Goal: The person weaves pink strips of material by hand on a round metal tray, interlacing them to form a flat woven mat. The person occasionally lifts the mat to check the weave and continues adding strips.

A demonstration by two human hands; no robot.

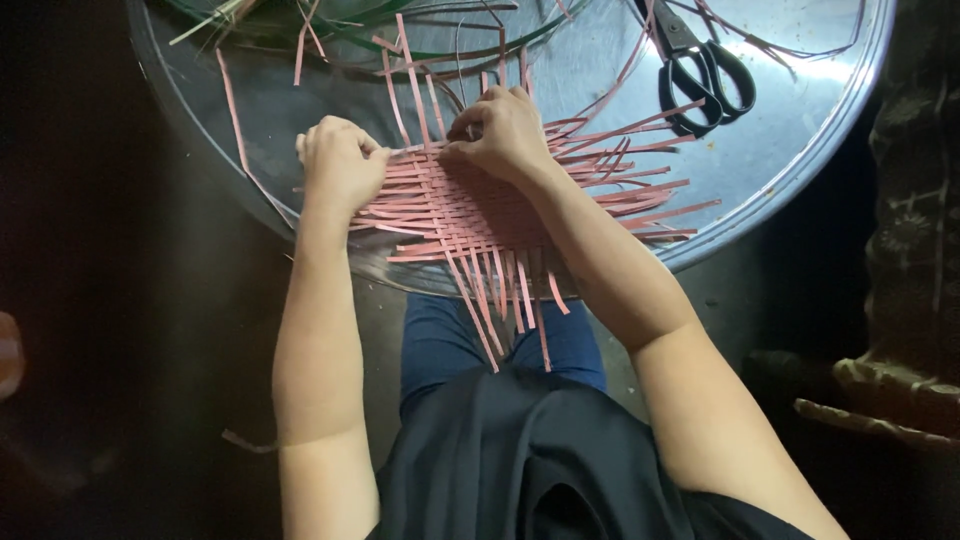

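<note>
From the head view, looking down over my lap: my left hand (340, 165) is curled into a loose fist at the left edge of the pink woven mat (470, 215), its fingers closed down on the ends of the crosswise strips there. My right hand (505, 130) sits at the mat's far edge, fingertips pinched on an upright pink strip (412, 85) just where it enters the weave.

The mat lies flat on the round metal tray (800, 150), right under and between both hands, its near fringe hanging over the tray's rim toward my knees. The woven strips run two ways: one set left to right, with loose ends fanning out to the right, the other away from me and back. The strip I pinch has its long axis pointing away from me, leaning a little left. The right hand is on it; the left is just beside, steadying the weave.

Black-handled scissors (700, 70) lie on the tray, well apart to the right. Green strips (300, 20) are bundled at the tray's far left.
</note>
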